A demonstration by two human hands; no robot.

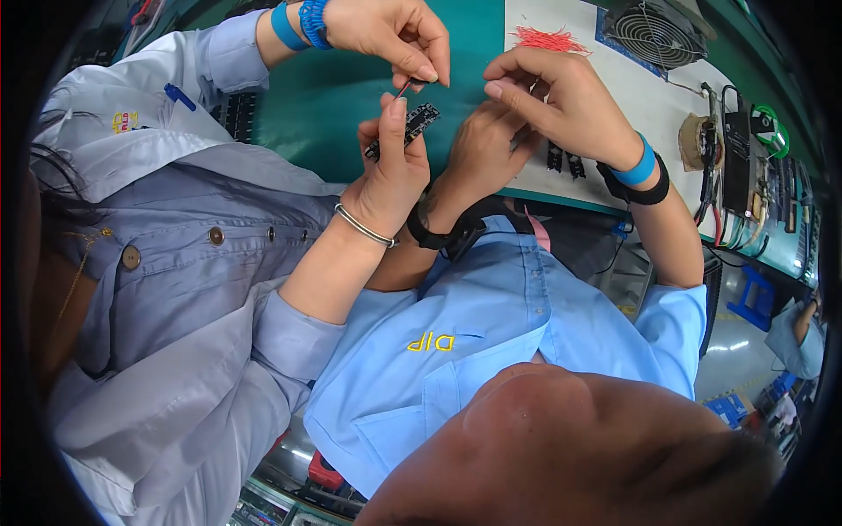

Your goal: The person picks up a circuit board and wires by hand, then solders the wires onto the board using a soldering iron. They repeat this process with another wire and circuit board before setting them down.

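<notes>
As our left fingers (526, 147) and right fingers (519, 63) crook close together, we cannot tell whether they grasp anything. Two black parts (554, 159) lie on the desk (307, 123) at five o'clock from them; loose red wires (551, 39) at one suggest work left, though what's done is unclear.

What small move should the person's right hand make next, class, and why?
I'd probably ease the right hand slightly rightward, giving the co-worker's hands room: they hold a small circuit board and a thin wire-like piece, close to its left.
</notes>
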